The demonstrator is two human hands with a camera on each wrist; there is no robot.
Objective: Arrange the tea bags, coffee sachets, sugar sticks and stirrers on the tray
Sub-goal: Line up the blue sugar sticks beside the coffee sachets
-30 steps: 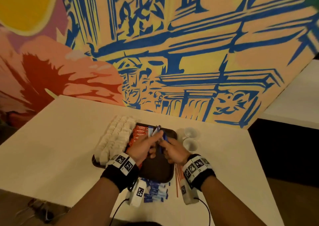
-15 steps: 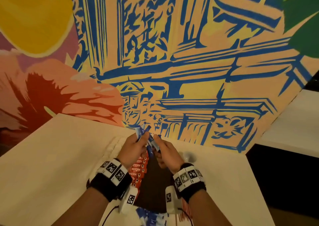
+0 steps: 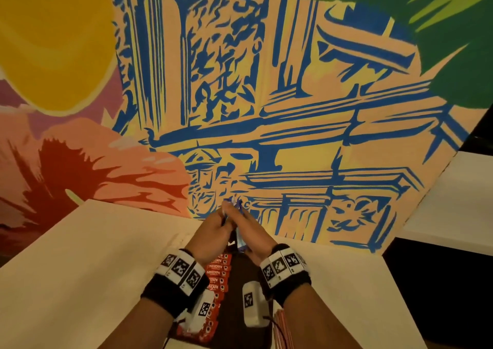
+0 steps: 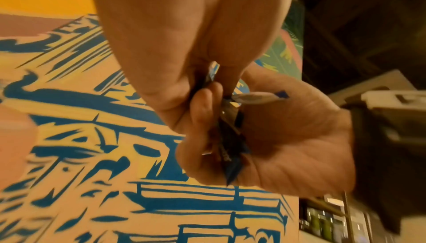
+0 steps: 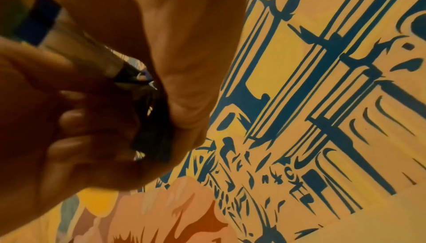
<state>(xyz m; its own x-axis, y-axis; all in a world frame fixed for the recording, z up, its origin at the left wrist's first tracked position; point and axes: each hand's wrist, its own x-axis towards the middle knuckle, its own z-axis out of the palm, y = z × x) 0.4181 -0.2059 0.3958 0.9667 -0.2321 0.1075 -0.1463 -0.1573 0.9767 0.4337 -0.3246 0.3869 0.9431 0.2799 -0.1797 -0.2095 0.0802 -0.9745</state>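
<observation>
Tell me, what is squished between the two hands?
A bunch of blue and white sugar sticks, held between the left hand and right hand. The head view and both wrist views show them.

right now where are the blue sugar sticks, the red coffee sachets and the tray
blue sugar sticks (image 3: 238, 238): head view, lower end of the bundle held between both hands
red coffee sachets (image 3: 217, 273): head view, printed face of one sachet in the row
tray (image 3: 234, 303): head view, bare dark floor right of the sachets

sugar sticks (image 4: 253, 97) look like thin paper with a slightly shiny, crinkly blue-and-white print; coffee sachets (image 3: 217, 274) are glossy red foil-ish plastic; tray (image 3: 234, 308) is dark and matt; bench (image 3: 80, 255) is smooth matt white; wrist bands (image 3: 170, 290) look like black cloth
</observation>
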